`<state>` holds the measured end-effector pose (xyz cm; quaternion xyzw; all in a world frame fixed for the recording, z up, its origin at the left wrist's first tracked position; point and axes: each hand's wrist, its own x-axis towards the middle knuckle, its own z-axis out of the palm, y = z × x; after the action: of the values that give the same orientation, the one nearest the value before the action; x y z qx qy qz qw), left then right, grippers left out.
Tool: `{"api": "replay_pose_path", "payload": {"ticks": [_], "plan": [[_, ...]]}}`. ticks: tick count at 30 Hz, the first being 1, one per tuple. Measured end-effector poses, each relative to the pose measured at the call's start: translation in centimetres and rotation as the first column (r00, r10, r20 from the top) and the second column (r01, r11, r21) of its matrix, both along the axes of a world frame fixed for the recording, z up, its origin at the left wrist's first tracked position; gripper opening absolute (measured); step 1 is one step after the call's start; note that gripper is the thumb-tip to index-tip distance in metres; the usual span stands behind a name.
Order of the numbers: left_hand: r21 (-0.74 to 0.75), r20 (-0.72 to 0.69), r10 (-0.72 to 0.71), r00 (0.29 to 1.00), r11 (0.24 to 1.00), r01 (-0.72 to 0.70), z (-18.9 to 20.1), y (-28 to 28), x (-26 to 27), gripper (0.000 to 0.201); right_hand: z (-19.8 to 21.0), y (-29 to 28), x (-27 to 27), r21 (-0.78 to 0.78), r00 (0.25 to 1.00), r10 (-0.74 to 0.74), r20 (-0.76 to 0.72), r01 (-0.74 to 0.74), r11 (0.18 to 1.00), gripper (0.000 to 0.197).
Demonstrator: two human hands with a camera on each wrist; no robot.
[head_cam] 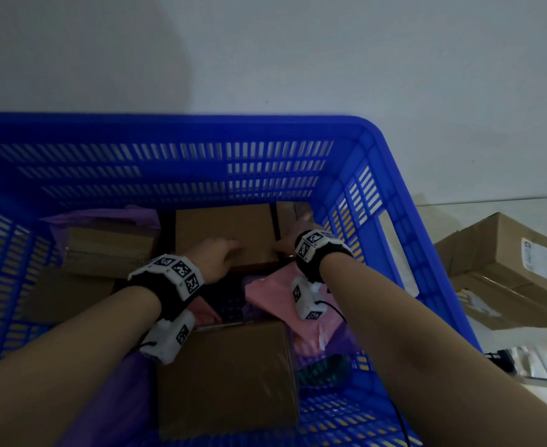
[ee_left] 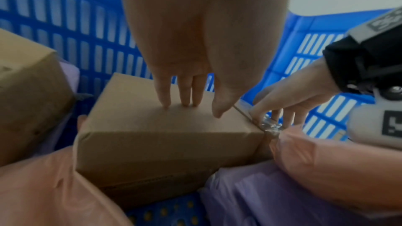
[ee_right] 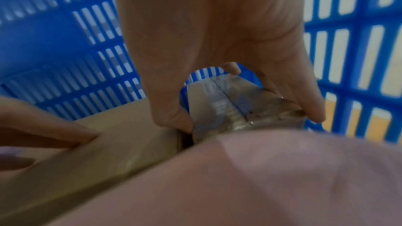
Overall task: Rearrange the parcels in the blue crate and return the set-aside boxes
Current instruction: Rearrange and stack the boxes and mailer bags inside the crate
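Pinching taped narrow cardboard box (ee_right: 237,107) in right hand (ee_right: 217,44) against blue slotted plastic crate (head_cam: 182,175) wall, flat left hand (ee_left: 191,57) pressing neighbouring plain brown cardboard box (ee_left: 165,137); wedged, may slip.

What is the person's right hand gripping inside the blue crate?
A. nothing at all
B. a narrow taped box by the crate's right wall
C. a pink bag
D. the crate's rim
B: in the right wrist view the right hand curls its thumb and fingers round a narrow taped box next to the wall of the blue crate.
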<state>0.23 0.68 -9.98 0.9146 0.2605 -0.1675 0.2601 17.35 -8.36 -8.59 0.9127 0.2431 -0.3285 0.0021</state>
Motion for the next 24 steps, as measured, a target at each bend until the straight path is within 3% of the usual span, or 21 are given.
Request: {"api": "replay_pose_path", "payload": {"ticks": [7, 11, 14, 17, 24], "plan": [[-0.013, 0.049, 0.069, 0.996, 0.998, -0.068, 2.9, 0.1, 1.0, 0.040, 4.2, -0.8, 1.0, 0.063, 0.992, 0.068, 0.109, -0.075, 0.995, 0.106], [-0.105, 0.157, 0.192, 0.969, 0.979, -0.176, 6.0, 0.4, 2.2, 0.037, 8.3, -1.3, 1.4, 0.181, 1.000, -0.008, 0.017, 0.005, 0.983, 0.107], [-0.177, 0.212, 0.289, 0.934, 0.951, -0.254, 8.4, 0.6, 2.6, 0.039, 10.9, -2.1, 1.6, 0.309, 0.988, -0.122, -0.095, 0.145, 0.940, 0.098], [-0.229, 0.258, 0.368, 0.894, 0.922, -0.313, 10.4, 0.6, 2.4, 0.043, 13.3, -3.2, 1.3, 0.383, 0.941, -0.173, -0.291, 0.280, 0.880, 0.034], [-0.416, 0.344, 0.502, 0.794, 0.839, -0.350, 13.8, 0.4, 0.3, 0.044, 17.3, -4.6, -0.4, 0.436, 0.768, -0.103, -0.632, 0.462, 0.773, 0.032]]}}
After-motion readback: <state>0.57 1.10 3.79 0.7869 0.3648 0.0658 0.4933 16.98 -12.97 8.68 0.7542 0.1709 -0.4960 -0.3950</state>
